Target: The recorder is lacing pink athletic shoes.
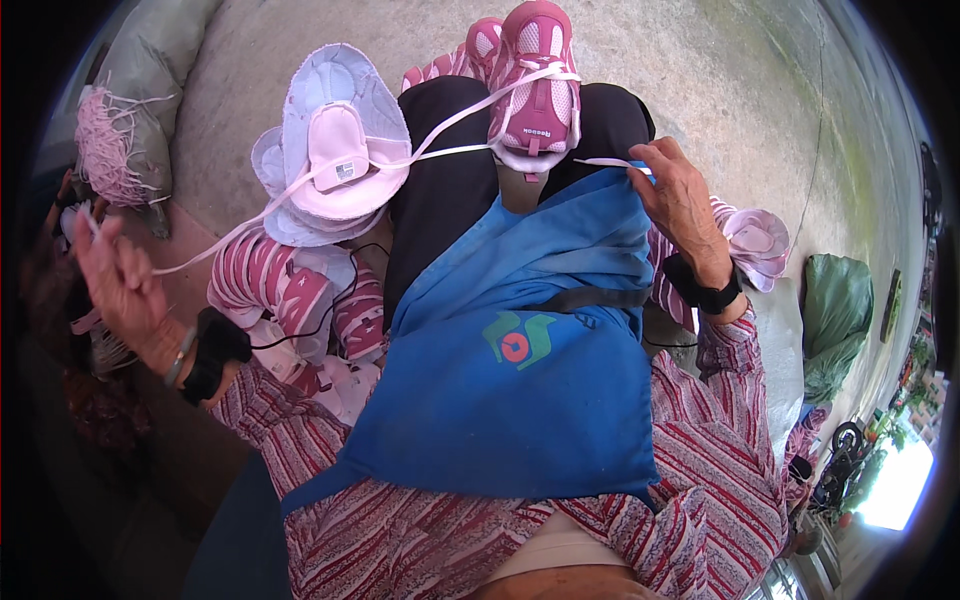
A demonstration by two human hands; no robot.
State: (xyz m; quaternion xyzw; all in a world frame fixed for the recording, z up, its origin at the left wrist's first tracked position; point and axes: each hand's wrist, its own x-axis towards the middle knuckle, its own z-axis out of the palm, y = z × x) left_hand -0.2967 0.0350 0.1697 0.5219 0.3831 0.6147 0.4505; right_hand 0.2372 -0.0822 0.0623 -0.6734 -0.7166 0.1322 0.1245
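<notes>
A pink and dark-pink shoe upper (540,110) rests between my knees, toe pointing away from me. A pale pink shoelace (440,130) runs from its eyelets out to the left, pulled fairly straight across a stack of uppers. My left hand (125,275) is raised at the far left, fingers closed on that lace. Right of the shoe upper, my right hand (680,190) pinches a short length of lace (605,162), whose tip points back toward the upper. Whether both lengths belong to one lace I cannot tell.
Pale-lined shoe uppers (345,85) are stacked left of my knee, above striped pink ones (270,280). More uppers (757,240) lie at my right. A bundle of pink laces (115,145) hangs on a grey sack (150,60). A green sack (838,320) stands at right.
</notes>
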